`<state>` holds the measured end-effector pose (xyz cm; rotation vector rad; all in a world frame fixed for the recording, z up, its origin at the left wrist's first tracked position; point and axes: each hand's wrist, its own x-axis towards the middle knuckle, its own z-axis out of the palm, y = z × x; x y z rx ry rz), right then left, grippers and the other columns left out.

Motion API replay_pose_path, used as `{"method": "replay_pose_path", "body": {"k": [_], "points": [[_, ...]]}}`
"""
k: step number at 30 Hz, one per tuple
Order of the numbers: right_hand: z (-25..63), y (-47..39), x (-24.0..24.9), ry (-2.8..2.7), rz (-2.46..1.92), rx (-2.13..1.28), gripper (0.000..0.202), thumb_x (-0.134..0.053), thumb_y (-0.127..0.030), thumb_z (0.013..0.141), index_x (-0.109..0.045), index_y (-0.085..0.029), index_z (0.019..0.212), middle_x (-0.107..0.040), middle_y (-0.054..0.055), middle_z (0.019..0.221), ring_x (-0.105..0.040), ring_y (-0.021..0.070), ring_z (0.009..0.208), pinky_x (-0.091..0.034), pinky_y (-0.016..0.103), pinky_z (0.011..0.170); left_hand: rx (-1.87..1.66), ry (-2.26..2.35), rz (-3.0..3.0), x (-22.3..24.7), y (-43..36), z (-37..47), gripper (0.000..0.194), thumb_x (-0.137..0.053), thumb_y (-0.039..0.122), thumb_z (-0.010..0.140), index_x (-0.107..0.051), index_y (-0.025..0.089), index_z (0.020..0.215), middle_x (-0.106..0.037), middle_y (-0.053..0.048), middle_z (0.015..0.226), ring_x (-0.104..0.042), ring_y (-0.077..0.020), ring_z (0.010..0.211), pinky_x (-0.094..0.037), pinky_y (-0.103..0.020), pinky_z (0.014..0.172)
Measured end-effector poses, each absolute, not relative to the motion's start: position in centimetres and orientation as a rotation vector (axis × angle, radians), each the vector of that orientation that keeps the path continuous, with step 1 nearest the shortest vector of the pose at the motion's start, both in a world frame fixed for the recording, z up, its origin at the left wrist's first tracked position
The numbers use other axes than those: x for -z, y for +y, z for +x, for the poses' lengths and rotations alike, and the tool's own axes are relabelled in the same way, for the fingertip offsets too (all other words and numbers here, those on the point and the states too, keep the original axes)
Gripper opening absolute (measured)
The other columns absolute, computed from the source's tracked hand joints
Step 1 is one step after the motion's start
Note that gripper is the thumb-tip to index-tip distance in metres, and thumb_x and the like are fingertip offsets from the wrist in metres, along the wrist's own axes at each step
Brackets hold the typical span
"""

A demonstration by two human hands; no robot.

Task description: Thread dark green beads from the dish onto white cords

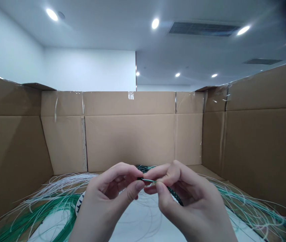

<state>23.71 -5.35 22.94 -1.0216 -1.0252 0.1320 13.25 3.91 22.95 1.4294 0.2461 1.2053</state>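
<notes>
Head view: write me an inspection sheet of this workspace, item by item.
Surface: white table top, mostly covered by wire.
Job's things: thin green-and-white wire with a small black end piece, pinched between both hands.
Clutter: loose green wire loops; white wire strands.
Hands: left hand and right hand, fingertips closed on the wire.
Cables: more green strands at right.
Surroundings: cardboard walls on three sides; ceiling lights.

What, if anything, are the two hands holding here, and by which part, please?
Both pinch one thin green wire. The left hand grips its dark tip between thumb and forefinger; the right hand pinches the strand just behind that tip.
</notes>
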Motion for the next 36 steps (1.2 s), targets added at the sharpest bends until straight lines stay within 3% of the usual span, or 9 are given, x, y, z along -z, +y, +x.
{"method": "replay_pose_path", "body": {"k": [13, 21, 29, 36], "points": [[24.9, -5.5, -22.8, -1.019, -1.077, -0.234, 0.017, -0.070, -0.022, 0.072, -0.057, -0.023, 0.062, -0.079, 0.003, 0.080, -0.072, 0.0157, 0.065, -0.063, 0.027, 0.070, -1.183, 0.280, 1.620, -22.6, 4.6, 13.1, 0.005, -0.083, 0.027, 0.073, -0.086, 0.027, 0.069, -0.068, -0.001, 0.063, -0.059, -0.0160, 0.059, -0.050, -0.022, 0.055], [24.4, -5.5, -22.6, -1.092, -1.233, 0.014, 0.018, -0.062, -0.022, 0.076, -0.054, -0.025, 0.061, -0.080, 0.003, 0.083, -0.077, 0.0200, 0.078, -0.061, 0.030, 0.073, -1.267, 0.328, 1.701, -22.8, 4.5, 13.2, 0.007, -0.083, 0.030, 0.074, -0.085, 0.028, 0.067, -0.069, -0.002, 0.065, -0.059, -0.0184, 0.059, -0.053, -0.026, 0.061], [24.6, -5.3, -21.8, -1.275, -1.206, 0.309, 0.021, -0.059, -0.014, 0.082, -0.052, -0.025, 0.066, -0.079, -0.002, 0.082, -0.075, 0.0148, 0.070, -0.058, 0.025, 0.070, -1.257, 0.353, 1.726, -22.5, 4.7, 13.1, 0.006, -0.081, 0.027, 0.076, -0.085, 0.028, 0.072, -0.076, -0.001, 0.071, -0.066, -0.0177, 0.066, -0.050, -0.021, 0.060], [24.9, -5.4, -21.7, -1.285, -1.190, 0.236, 0.019, -0.058, -0.013, 0.083, -0.052, -0.024, 0.068, -0.080, -0.005, 0.087, -0.075, 0.0109, 0.073, -0.057, 0.021, 0.071, -1.160, 0.349, 1.655, -22.8, 4.5, 12.8, 0.008, -0.081, 0.025, 0.076, -0.085, 0.030, 0.071, -0.075, 0.004, 0.069, -0.065, -0.0129, 0.067, -0.049, -0.016, 0.058]]}}
